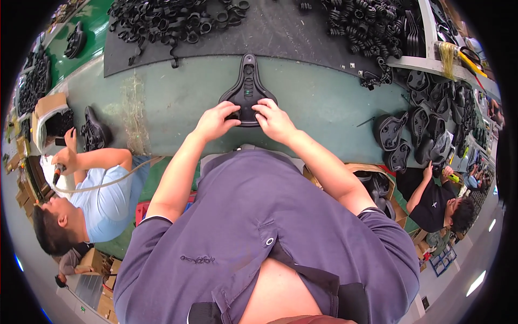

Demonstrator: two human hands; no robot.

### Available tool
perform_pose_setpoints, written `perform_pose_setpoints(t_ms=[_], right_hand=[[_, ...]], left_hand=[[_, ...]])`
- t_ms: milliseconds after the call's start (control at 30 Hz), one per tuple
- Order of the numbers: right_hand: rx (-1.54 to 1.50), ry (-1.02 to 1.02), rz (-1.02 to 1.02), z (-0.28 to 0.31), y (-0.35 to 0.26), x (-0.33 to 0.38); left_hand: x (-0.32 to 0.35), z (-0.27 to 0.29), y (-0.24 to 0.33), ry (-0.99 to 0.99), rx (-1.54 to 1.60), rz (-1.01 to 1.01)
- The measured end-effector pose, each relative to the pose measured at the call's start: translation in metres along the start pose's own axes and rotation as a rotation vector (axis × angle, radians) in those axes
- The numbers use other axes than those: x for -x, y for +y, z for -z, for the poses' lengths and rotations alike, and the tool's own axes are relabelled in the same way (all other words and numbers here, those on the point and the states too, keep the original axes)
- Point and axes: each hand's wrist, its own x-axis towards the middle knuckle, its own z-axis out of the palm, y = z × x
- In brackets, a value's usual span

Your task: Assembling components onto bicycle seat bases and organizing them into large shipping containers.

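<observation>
A black bicycle saddle (249, 81) lies on the green tabletop (178, 100) straight in front of me, narrow nose pointing away. A slotted strip runs down its middle, with a small green spot on it. At the wide rear end, my left hand (217, 120) grips the left side, its fingers bent over the edge. My right hand (275, 120) grips the right side in the same way. Both thumbs rest near the rear edge. The saddle's other face is hidden against the table.
Beyond the saddle, a dark mat (286, 38) carries black looped parts (162, 21) and black coil springs (359, 29). More saddles (389, 130) are heaped at right. A co-worker (102, 194) at left holds a corded power tool (57, 174); another person (431, 197) works at right.
</observation>
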Motion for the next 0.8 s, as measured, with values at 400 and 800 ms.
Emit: perform_pose_setpoints(t_ms=[400, 800], right_hand=[[0.123, 0.130, 0.249, 0.077, 0.020, -0.126], [0.829, -0.012, -0.359, 0.161, 0.060, -0.413]], left_hand=[[-0.014, 0.006, -0.013, 0.134, -0.057, -0.127], [-0.105, 0.092, -0.148, 0.798, -0.313, 0.572]])
